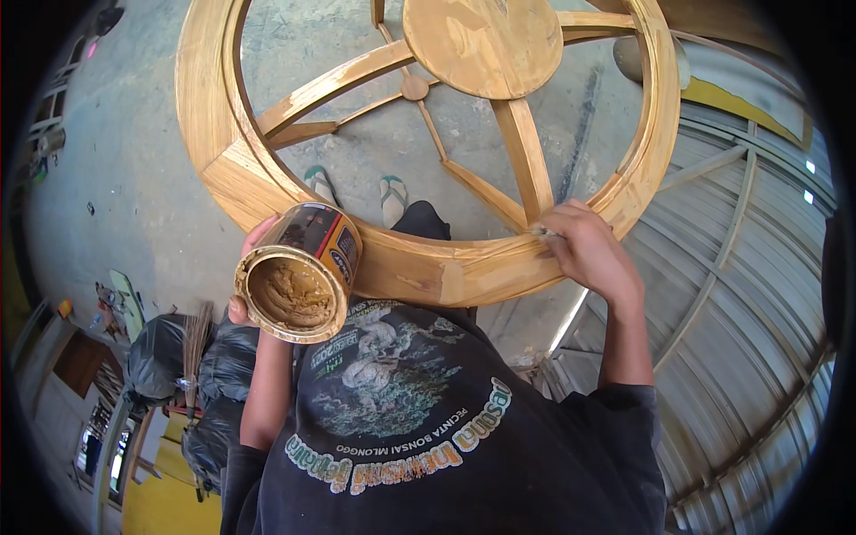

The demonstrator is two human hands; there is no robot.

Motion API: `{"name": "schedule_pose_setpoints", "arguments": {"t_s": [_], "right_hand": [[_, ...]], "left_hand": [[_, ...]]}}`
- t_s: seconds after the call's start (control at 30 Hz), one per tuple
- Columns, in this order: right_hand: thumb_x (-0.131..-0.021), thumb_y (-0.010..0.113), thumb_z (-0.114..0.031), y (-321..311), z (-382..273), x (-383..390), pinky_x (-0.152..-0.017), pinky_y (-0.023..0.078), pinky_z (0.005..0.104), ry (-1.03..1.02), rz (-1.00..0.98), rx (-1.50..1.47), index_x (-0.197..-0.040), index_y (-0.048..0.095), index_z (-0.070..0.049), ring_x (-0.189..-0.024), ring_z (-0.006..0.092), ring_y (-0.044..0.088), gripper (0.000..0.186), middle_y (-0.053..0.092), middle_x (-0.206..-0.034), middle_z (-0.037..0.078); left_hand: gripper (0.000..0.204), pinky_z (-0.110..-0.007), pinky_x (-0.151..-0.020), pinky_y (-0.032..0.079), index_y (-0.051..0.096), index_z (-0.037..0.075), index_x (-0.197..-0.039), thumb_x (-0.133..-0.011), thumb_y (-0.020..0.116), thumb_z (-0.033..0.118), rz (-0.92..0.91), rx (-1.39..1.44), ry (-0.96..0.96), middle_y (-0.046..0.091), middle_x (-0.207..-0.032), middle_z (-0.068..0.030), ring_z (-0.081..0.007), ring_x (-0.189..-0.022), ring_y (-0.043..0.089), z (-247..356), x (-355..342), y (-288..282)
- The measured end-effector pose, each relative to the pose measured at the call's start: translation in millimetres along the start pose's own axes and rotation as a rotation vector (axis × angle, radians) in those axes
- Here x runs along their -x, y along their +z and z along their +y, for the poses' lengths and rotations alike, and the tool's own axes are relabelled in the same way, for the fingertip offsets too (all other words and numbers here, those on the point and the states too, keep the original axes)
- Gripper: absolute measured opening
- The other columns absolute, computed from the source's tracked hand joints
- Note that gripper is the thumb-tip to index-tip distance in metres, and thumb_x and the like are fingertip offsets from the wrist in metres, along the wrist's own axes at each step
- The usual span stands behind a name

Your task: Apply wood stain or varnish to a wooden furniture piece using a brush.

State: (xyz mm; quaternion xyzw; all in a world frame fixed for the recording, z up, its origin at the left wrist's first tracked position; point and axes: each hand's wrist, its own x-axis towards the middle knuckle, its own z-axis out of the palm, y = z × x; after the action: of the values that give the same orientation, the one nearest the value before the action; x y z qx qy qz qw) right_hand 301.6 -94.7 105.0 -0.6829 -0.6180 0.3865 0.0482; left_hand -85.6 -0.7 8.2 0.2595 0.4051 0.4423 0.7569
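Small tool point(542, 233) hidden under right hand point(584, 250)

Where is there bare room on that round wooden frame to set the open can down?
The round centre disc is bare and flat. The gaps between spokes are open to the floor, fine for passing hands. The near rim is crowded: left hand with the can, right hand pressing it.
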Motion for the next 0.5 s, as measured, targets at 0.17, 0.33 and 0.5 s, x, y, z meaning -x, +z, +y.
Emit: {"name": "schedule_pose_setpoints", "arguments": {"t_s": [0.17, 0.33, 0.5], "right_hand": [[-0.066, 0.061, 0.006, 27, -12, -9, -0.077, 0.048, 0.0408, 0.016, -0.056, 0.238, -0.080, 0.064, 0.002, -0.087, 0.0342, 0.058, 0.015, 0.063, -0.081, 0.018], [-0.067, 0.060, 0.006, 36, -1, -15, -0.077, 0.050, 0.0419, 0.072, -0.134, 0.303, -0.080, 0.066, 0.002, -0.086, 0.0365, 0.060, 0.015, 0.064, -0.080, 0.020], [-0.072, 0.062, -0.001, 19, -16, -53, -0.076, 0.052, 0.0441, 0.452, -0.296, 0.337, -0.088, 0.067, 0.001, -0.084, 0.0403, 0.065, 0.016, 0.066, -0.086, 0.024]], "left_hand": [[0.121, -0.048, -0.104, 0.045, 0.033, -0.012, -0.134, -0.059, 0.061, 0.078, -0.054, -0.073, -0.108, 0.050, -0.127, -0.0305, -0.0380, -0.117, 0.055, 15, -4, 3], [0.123, -0.045, -0.104, 0.044, 0.039, -0.014, -0.131, -0.055, 0.061, 0.080, -0.142, -0.086, -0.198, 0.054, -0.124, -0.0300, -0.0365, -0.115, 0.057, 26, -14, -9], [0.122, -0.044, -0.104, 0.044, 0.040, -0.013, -0.131, -0.056, 0.060, 0.081, -0.293, -0.030, -0.288, 0.053, -0.126, -0.0286, -0.0341, -0.116, 0.057, 32, -23, -24]]}}
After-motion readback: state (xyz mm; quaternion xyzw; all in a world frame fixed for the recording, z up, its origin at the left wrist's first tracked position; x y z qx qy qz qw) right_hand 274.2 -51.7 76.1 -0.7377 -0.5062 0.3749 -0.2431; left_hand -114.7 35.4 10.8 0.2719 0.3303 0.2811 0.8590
